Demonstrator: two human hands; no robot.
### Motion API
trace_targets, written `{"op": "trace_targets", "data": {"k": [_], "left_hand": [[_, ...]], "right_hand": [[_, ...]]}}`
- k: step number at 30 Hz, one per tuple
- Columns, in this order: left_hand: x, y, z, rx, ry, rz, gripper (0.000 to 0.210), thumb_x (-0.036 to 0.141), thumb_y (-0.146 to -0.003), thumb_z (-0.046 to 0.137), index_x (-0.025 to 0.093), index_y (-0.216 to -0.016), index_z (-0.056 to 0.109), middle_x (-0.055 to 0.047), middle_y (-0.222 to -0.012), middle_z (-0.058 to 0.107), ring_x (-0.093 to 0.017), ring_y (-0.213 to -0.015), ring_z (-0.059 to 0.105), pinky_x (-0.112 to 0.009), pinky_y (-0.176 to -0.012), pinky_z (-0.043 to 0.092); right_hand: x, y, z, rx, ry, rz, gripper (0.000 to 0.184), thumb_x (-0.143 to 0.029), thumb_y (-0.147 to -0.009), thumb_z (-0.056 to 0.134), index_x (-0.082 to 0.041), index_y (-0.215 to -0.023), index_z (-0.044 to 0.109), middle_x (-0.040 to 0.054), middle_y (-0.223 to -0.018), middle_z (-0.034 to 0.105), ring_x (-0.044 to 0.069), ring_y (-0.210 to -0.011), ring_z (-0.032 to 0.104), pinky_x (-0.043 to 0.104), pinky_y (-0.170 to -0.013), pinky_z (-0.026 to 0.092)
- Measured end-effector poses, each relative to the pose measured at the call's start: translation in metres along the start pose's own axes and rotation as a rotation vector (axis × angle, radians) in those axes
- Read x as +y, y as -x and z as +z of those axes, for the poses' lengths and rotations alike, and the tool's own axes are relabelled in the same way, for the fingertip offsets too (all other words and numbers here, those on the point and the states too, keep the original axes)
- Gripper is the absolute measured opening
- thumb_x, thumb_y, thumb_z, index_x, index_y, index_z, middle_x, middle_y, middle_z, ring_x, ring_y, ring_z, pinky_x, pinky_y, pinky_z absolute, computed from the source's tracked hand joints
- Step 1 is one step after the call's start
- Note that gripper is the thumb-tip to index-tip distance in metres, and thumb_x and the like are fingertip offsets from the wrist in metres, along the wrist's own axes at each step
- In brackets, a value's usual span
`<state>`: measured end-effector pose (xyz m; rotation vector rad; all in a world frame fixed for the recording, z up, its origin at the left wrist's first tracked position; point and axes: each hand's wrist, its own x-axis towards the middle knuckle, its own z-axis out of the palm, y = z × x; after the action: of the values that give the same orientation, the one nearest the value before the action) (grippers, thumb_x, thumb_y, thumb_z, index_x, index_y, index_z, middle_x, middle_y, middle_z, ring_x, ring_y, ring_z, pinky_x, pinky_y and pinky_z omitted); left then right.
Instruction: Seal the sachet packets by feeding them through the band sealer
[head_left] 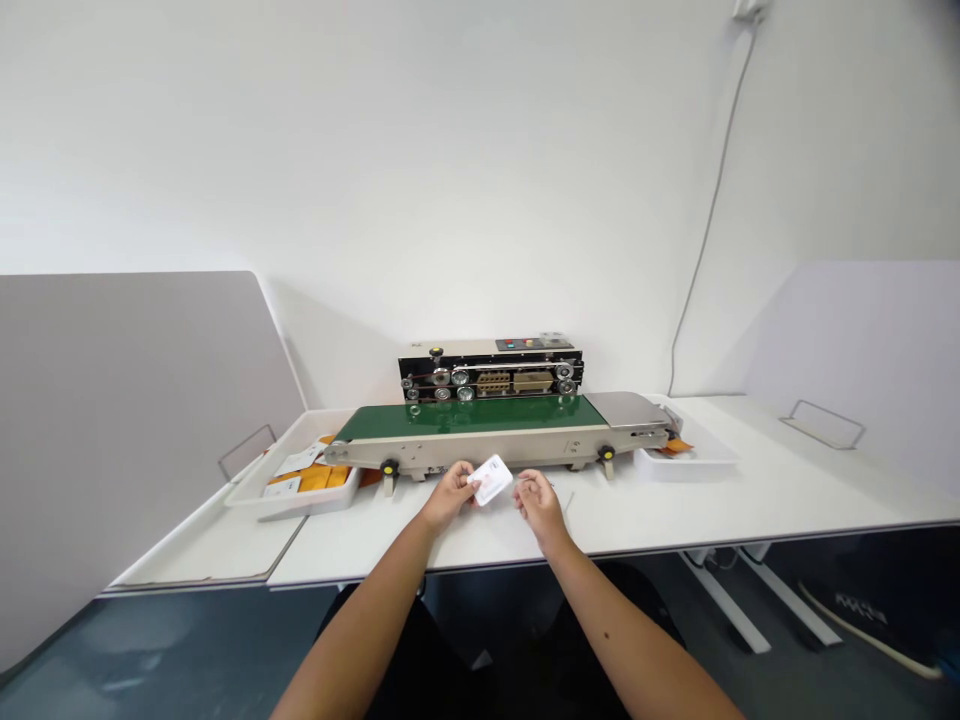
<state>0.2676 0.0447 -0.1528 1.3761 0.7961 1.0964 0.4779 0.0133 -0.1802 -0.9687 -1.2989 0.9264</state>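
A small white packet or card (491, 481) with rounded corners and some print is tilted in front of the conveyor machine (480, 450). My left hand (450, 495) pinches it by its left edge, the thumb on its face. Just off the right edge of it, my right hand (538, 503) has loosely bent fingers that stand apart, and I see nothing in them. Both hands are low over the white table (487, 545). Behind them runs the green belt (465, 417), below the rollers of the band sealer (491, 375).
At the left end of the belt, a white tray (337, 497) holds several orange packets and white cards. Another white tray (690, 468) at the right end has an orange packet (679, 446) in it. Grey partitions (135, 400) flank the table; a cable (709, 220) hangs down the wall.
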Motion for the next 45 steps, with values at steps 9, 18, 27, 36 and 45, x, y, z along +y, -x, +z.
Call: {"op": "trace_targets", "data": {"k": [9, 18, 27, 36, 45], "left_hand": [[0.0, 0.006, 0.006, -0.224, 0.015, -0.045, 0.045, 0.038, -0.071, 0.086, 0.016, -0.091, 0.051, -0.01, -0.101, 0.072, -0.019, -0.09, 0.069, -0.03, -0.081, 0.05], [0.003, 0.007, 0.002, -0.206, -0.145, -0.035, 0.038, 0.046, -0.08, 0.076, 0.015, -0.091, 0.057, -0.014, -0.11, 0.069, -0.016, -0.078, 0.067, -0.029, -0.07, 0.05], [0.002, 0.007, 0.001, -0.199, -0.201, -0.045, 0.041, 0.052, -0.081, 0.072, 0.015, -0.089, 0.057, -0.013, -0.105, 0.071, -0.012, -0.07, 0.062, -0.026, -0.065, 0.048], [0.005, 0.008, 0.004, -0.182, -0.2, -0.06, 0.043, 0.053, -0.077, 0.074, 0.014, -0.086, 0.058, -0.012, -0.101, 0.072, -0.012, -0.068, 0.061, -0.027, -0.065, 0.047], [0.001, 0.007, 0.002, -0.139, -0.221, -0.056, 0.043, 0.055, -0.078, 0.073, 0.014, -0.086, 0.06, -0.01, -0.095, 0.071, -0.012, -0.067, 0.059, -0.026, -0.064, 0.045]], "right_hand": [[-0.01, -0.02, 0.004, -0.18, 0.17, -0.038, 0.029, -0.046, -0.083, 0.06, -0.018, -0.088, 0.068, 0.0027, -0.073, 0.067, 0.018, -0.064, 0.063, 0.026, -0.056, 0.05], [-0.101, -0.153, -0.117, 0.368, 0.169, -0.081, 0.041, -0.039, -0.081, 0.062, -0.013, -0.113, 0.066, 0.0002, -0.064, 0.065, 0.012, -0.044, 0.055, 0.019, -0.041, 0.038], [-0.088, -0.213, -0.147, 0.537, 0.044, 0.301, 0.01, -0.009, -0.071, 0.063, -0.011, -0.081, 0.064, 0.0004, -0.047, 0.054, 0.013, -0.042, 0.054, 0.021, -0.042, 0.042], [-0.086, -0.219, -0.127, 0.34, -0.033, 0.403, 0.022, -0.006, -0.07, 0.066, -0.017, -0.063, 0.048, -0.0048, -0.043, 0.042, 0.006, -0.037, 0.038, 0.015, -0.034, 0.026], [-0.107, -0.191, -0.101, 0.397, 0.126, 0.188, 0.026, -0.025, -0.075, 0.07, -0.013, -0.099, 0.066, 0.0069, -0.085, 0.066, 0.012, -0.062, 0.059, 0.023, -0.057, 0.05]]}}
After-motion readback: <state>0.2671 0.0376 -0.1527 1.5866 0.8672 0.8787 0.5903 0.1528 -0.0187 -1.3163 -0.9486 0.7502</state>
